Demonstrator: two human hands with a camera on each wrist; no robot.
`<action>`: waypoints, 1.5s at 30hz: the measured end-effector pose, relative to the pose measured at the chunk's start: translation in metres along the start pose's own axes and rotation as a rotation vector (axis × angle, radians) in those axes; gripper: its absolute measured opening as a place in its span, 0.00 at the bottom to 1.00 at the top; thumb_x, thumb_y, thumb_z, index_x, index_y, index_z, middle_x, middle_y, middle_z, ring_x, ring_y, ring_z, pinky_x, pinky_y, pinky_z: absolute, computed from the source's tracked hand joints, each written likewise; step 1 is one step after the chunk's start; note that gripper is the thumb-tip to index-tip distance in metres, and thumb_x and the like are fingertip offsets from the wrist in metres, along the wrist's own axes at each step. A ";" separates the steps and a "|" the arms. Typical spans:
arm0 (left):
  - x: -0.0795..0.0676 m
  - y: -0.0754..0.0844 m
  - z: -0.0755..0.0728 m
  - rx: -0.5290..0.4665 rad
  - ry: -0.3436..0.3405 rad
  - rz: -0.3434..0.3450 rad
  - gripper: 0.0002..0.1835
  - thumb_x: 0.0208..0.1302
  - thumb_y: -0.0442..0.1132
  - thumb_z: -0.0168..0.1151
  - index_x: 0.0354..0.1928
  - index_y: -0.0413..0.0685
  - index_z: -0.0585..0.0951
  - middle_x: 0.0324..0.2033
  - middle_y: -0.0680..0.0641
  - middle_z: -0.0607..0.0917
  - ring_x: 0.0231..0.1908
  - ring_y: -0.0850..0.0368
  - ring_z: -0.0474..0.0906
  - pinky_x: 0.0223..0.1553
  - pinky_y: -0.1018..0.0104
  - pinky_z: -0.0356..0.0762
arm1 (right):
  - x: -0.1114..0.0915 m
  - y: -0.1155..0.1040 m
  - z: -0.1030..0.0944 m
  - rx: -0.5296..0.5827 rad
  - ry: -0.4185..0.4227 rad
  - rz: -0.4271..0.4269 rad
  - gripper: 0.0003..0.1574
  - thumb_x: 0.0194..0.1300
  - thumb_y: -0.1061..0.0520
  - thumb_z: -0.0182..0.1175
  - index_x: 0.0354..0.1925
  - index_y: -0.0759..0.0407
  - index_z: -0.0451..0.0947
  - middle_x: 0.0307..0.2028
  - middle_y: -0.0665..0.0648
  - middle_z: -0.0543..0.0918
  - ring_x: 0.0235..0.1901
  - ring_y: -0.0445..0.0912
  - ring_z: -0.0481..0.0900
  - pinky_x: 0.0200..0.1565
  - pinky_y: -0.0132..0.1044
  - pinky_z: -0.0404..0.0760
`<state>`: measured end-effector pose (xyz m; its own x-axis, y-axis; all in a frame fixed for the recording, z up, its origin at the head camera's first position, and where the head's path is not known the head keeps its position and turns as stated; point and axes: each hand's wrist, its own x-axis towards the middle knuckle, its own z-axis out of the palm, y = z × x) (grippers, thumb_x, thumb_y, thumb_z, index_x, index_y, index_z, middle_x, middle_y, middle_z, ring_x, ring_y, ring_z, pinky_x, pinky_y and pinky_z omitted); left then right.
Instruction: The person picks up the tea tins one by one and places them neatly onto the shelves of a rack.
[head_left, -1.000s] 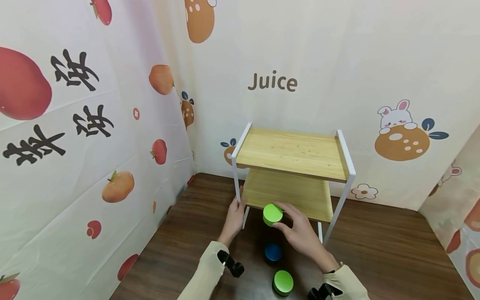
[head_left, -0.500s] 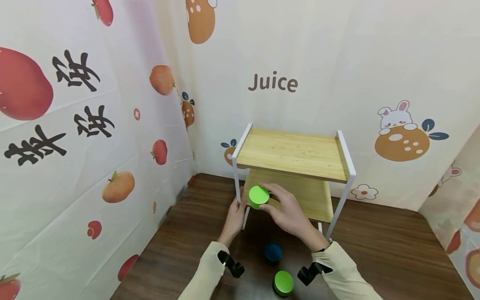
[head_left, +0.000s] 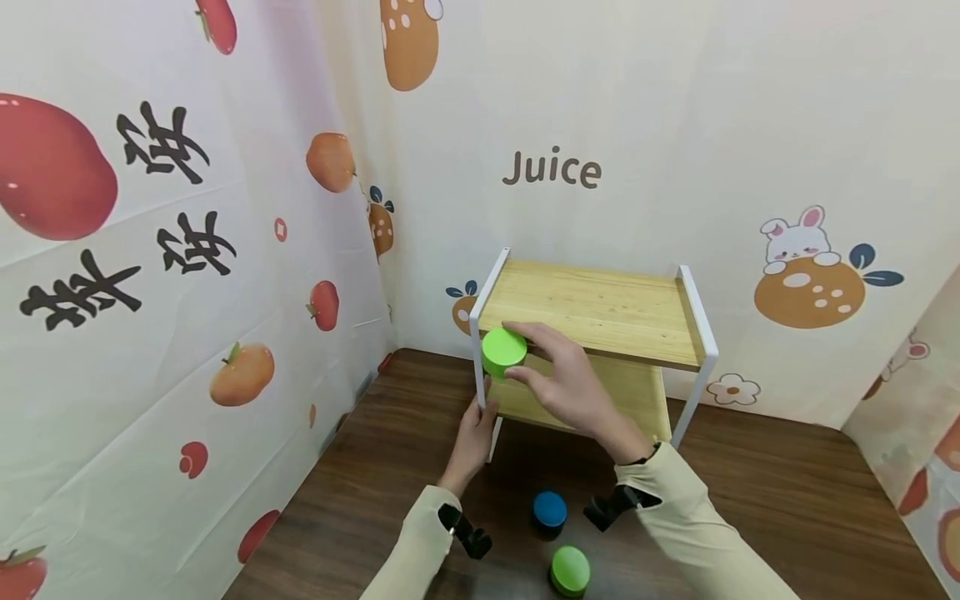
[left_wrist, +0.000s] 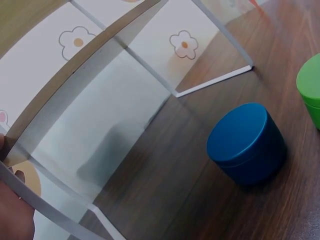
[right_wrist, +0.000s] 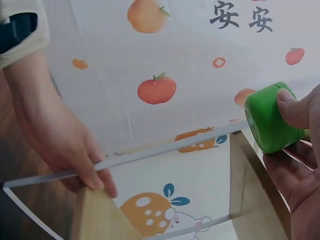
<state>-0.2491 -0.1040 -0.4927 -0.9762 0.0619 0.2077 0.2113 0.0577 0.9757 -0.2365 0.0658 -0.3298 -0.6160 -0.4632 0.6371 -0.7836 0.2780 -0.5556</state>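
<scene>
My right hand (head_left: 570, 387) pinches a round green tin (head_left: 503, 350) between thumb and fingers. In the head view this tin overlaps the front left corner of a two-tier wooden shelf (head_left: 600, 310), level with the upper board's edge. Seen from the right wrist, the tin (right_wrist: 267, 122) is tilted on its side in the fingers. Lower down, my left hand (head_left: 472, 435) grips the shelf's white left front post where it meets the lower board. A blue tin (head_left: 550, 508) and a second green tin (head_left: 570, 570) stand on the table in front of the shelf.
The dark wood table (head_left: 780, 500) runs under the shelf's white metal legs. Printed fabric walls close in the left, back and right. The upper board spans above the lower board (head_left: 637, 387), leaving a front opening between them.
My right hand has lifted the green tin up and to the left, from below the lower board to the upper board's front corner. The left hand keeps its grip on the shelf.
</scene>
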 end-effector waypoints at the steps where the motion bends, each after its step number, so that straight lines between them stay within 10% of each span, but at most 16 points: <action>1: -0.001 0.004 0.000 0.003 -0.010 -0.008 0.28 0.79 0.39 0.39 0.75 0.41 0.49 0.75 0.42 0.52 0.74 0.44 0.46 0.70 0.45 0.50 | 0.003 0.000 -0.001 -0.008 0.002 -0.003 0.35 0.60 0.62 0.68 0.65 0.61 0.70 0.57 0.55 0.78 0.56 0.46 0.77 0.54 0.36 0.78; 8: -0.007 0.019 0.000 0.046 -0.021 -0.018 0.28 0.79 0.37 0.39 0.76 0.40 0.49 0.74 0.41 0.53 0.73 0.41 0.50 0.70 0.45 0.52 | 0.029 -0.001 -0.007 -0.018 0.010 -0.011 0.35 0.60 0.64 0.68 0.65 0.63 0.70 0.56 0.57 0.78 0.55 0.47 0.77 0.52 0.36 0.79; 14: -0.003 -0.005 0.003 0.021 -0.009 -0.011 0.29 0.79 0.40 0.39 0.76 0.46 0.49 0.75 0.44 0.52 0.74 0.44 0.47 0.70 0.44 0.49 | 0.043 0.002 -0.008 -0.044 0.016 0.039 0.35 0.60 0.64 0.68 0.64 0.63 0.69 0.55 0.57 0.78 0.55 0.46 0.77 0.56 0.36 0.76; 45: 0.003 -0.018 0.003 0.053 0.034 0.019 0.28 0.79 0.44 0.40 0.76 0.49 0.52 0.75 0.49 0.55 0.74 0.45 0.48 0.70 0.47 0.51 | 0.057 0.012 -0.001 -0.055 0.025 0.300 0.36 0.63 0.61 0.65 0.67 0.63 0.66 0.60 0.60 0.74 0.57 0.49 0.74 0.56 0.38 0.77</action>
<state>-0.2556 -0.1016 -0.5097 -0.9729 0.0293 0.2295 0.2313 0.1093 0.9667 -0.2812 0.0438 -0.2993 -0.8221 -0.3322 0.4623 -0.5688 0.4452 -0.6916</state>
